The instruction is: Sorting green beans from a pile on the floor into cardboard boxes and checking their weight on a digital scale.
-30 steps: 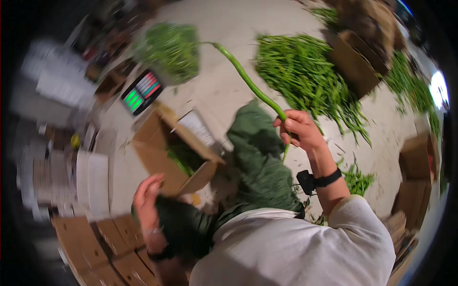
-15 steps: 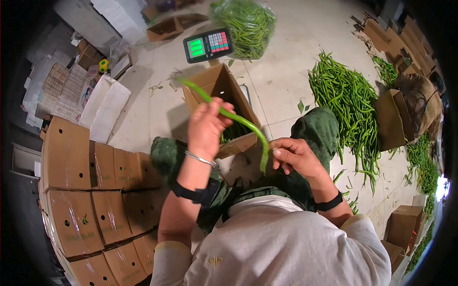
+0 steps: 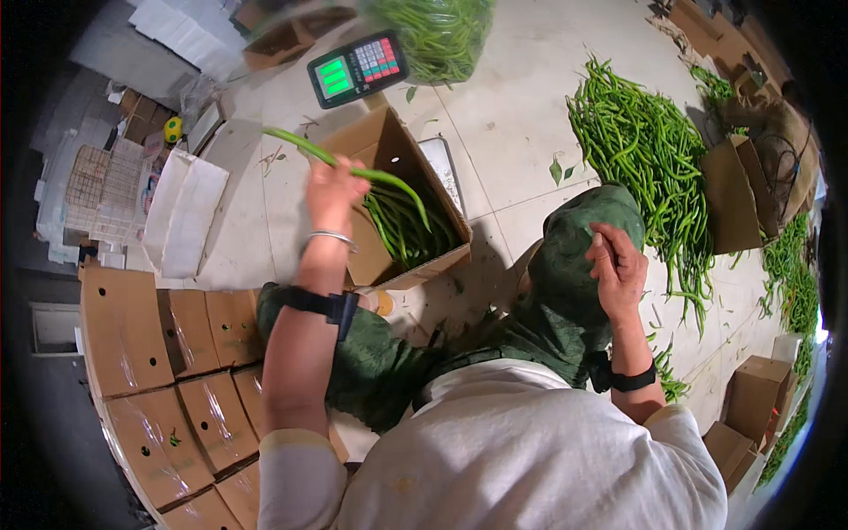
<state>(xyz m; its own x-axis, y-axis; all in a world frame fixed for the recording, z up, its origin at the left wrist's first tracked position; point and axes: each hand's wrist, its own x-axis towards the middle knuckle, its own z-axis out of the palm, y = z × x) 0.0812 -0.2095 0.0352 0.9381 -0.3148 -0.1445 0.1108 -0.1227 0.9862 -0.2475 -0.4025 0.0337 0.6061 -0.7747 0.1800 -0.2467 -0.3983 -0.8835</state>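
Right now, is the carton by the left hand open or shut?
Open. The carton has nothing closing its top, and long green peppers show inside.

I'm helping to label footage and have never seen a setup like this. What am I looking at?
There is no machine arm here, only a person's two bare hands. The view comes from a wide fisheye camera on the person's head, looking down, so straight edges bend toward the rim.

The left hand holds a long green pepper over an open cardboard box with more peppers inside. The right hand is near the right knee, fingers loosely bent, with nothing visible in it.

On the tiled floor lie a big heap of green peppers and a clear bag of peppers. A keypad device with a lit green screen is near the box. Stacked cartons stand at left.
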